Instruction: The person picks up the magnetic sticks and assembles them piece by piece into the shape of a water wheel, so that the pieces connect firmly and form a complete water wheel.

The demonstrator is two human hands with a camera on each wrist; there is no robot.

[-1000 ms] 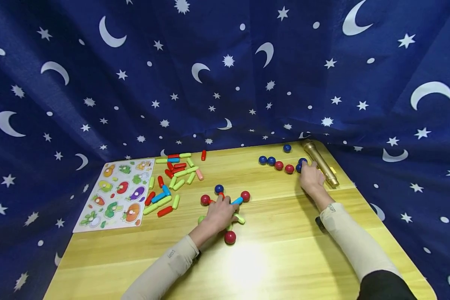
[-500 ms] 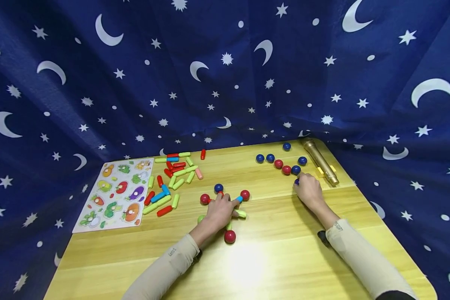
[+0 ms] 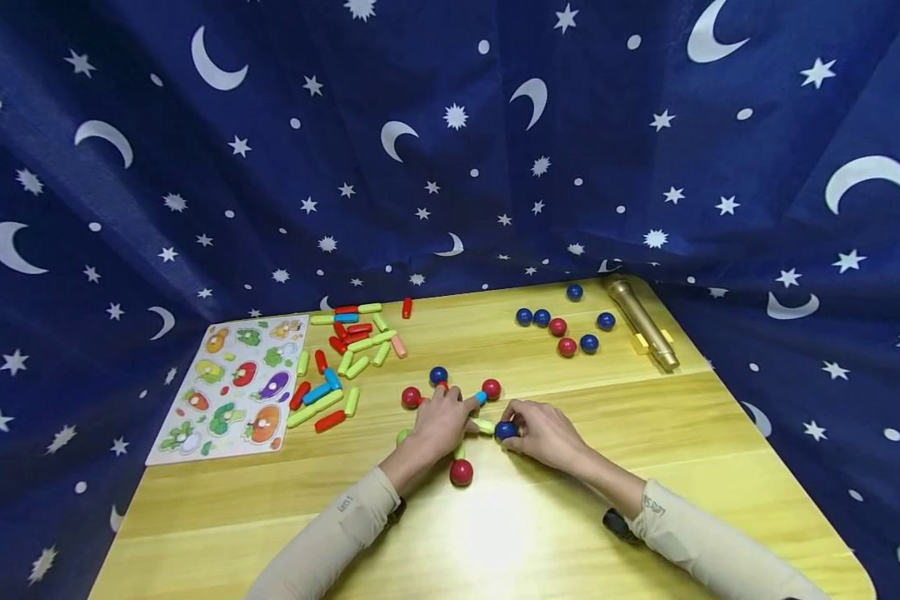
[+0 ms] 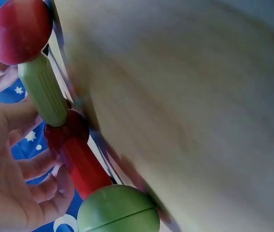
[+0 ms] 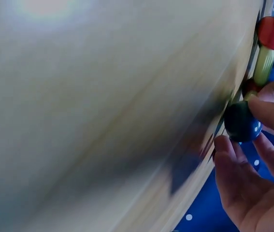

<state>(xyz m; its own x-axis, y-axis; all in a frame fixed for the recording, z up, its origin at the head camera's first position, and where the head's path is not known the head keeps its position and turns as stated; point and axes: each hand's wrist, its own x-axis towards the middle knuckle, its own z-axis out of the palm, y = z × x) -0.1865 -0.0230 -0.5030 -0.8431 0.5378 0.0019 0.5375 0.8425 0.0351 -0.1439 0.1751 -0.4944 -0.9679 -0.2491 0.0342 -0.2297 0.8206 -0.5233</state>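
My left hand (image 3: 441, 425) grips the middle of a star of magnetic balls and rods on the table. Around it, a dark red centre ball (image 4: 75, 126) carries a red rod (image 4: 83, 164) ending in a green ball (image 4: 120, 212), and a yellow-green rod (image 4: 44, 92) ending in a red ball (image 4: 21, 31). Other arms of the star end in a blue ball (image 3: 438, 375) and red balls (image 3: 410, 397). My right hand (image 3: 549, 435) pinches another blue ball (image 5: 243, 123) at the outer end of a yellow-green rod (image 3: 483, 426). My left hand hides part of the star.
Several loose rods (image 3: 356, 369) in red, green and blue lie to the left, beside a vegetable picture board (image 3: 187, 379). Loose blue and red balls (image 3: 558, 327) sit at the back right. A gold tube (image 3: 641, 323) rests near the right table edge, before a starry curtain (image 3: 450, 150).
My right hand has brought a blue ball from the back right group leftward to the star's rod end. A red ball there shifted slightly. The left hand stays on the star.
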